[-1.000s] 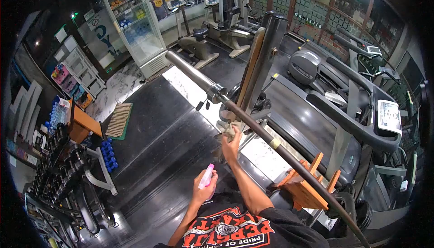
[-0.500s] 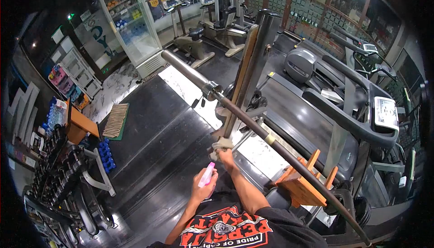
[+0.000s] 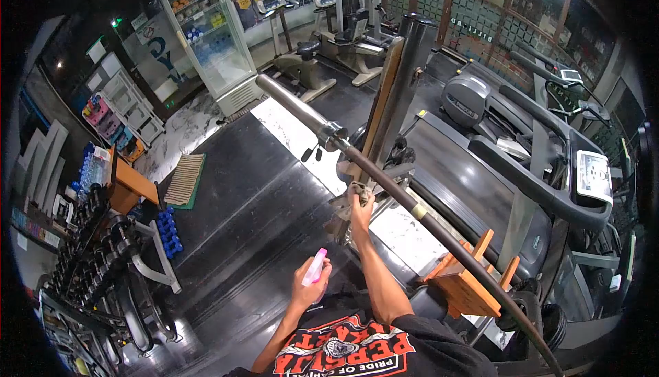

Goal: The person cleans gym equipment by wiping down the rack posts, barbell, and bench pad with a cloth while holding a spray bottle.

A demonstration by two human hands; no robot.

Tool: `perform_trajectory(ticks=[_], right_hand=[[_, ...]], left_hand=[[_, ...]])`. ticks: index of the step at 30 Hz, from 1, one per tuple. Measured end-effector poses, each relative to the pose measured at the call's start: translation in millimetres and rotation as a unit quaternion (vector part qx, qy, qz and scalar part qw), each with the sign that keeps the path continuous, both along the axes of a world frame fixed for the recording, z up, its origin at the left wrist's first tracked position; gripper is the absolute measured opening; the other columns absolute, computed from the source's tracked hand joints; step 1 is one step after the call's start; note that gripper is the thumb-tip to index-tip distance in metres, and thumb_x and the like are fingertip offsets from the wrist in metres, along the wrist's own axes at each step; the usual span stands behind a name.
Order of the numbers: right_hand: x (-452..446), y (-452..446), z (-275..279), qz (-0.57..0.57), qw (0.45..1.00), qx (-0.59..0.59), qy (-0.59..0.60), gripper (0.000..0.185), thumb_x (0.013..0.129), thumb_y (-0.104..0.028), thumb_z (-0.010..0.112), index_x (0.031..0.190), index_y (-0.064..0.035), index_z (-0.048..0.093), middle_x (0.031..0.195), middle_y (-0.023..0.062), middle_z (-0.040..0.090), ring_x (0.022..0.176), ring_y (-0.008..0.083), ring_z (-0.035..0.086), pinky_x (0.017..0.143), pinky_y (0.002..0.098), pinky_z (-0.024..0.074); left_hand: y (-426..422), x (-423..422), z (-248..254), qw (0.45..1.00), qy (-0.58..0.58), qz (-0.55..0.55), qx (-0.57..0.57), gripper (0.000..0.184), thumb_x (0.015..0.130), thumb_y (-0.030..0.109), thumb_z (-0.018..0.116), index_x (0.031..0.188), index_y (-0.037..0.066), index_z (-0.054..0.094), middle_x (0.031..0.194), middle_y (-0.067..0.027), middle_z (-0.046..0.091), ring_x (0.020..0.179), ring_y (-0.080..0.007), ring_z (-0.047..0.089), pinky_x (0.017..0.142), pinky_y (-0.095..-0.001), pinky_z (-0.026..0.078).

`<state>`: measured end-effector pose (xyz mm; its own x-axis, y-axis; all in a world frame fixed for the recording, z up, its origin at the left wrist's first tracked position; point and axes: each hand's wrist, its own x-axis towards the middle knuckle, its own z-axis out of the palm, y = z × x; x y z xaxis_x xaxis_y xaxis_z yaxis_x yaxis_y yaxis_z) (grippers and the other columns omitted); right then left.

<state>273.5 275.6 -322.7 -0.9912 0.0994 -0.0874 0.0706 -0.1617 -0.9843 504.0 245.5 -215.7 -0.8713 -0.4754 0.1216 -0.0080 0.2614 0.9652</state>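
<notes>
In the head view, my left hand [image 3: 302,289] is closed around a spray bottle [image 3: 315,268] with a pink top, held in front of my shirt. My right hand [image 3: 362,207] reaches farther out, gripping a greyish cloth [image 3: 357,189] against the lower part of a rack upright [image 3: 403,75]. Just beyond and above that hand, a long barbell [image 3: 386,183] crosses in front of the upright. The exact surface under the cloth is hidden by the hand.
A treadmill [image 3: 473,178] stands to the right of the upright. Wooden blocks [image 3: 473,288] lie under the barbell at lower right. Dumbbell racks [image 3: 103,267] line the left side. At the back are a glass-door fridge [image 3: 213,40] and exercise bikes [image 3: 350,44].
My right hand has moved forward, up and slightly right with the cloth, along the upright. My left hand keeps the spray bottle in nearly the same place. The view has shifted slightly.
</notes>
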Motion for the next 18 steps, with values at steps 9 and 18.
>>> perform_trajectory(ticks=[9, 18], right_hand=[[-1.7, -2.5, -15.6, -0.054, 0.984, 0.161, -0.054, 0.047, 0.079, -0.024, 0.07, 0.118, -0.0024, 0.055, 0.109, 0.02, 0.055, 0.103, 0.0302, 0.056, 0.087, 0.0391, 0.0464], [18.3, 6.4, -15.4, 0.11, 0.956, -0.163, -0.216, 0.02, 0.09, -0.018, 0.063, 0.104, -0.0058, 0.057, 0.087, 0.007, 0.064, 0.072, 0.0138, 0.061, 0.059, 0.0297, 0.0513]], left_hand=[[5.0, 7.8, -4.4, 0.999, -0.012, -0.01, 0.044, 0.012, 0.088, 0.007, 0.066, 0.098, 0.002, 0.062, 0.065, -0.002, 0.061, 0.053, -0.0095, 0.059, 0.049, -0.0249, 0.045], [6.3, 2.2, -3.7, 1.0, -0.009, -0.019, 0.017, 0.013, 0.087, 0.006, 0.066, 0.099, 0.002, 0.062, 0.067, -0.0019, 0.062, 0.053, -0.0088, 0.059, 0.05, -0.0248, 0.046]])
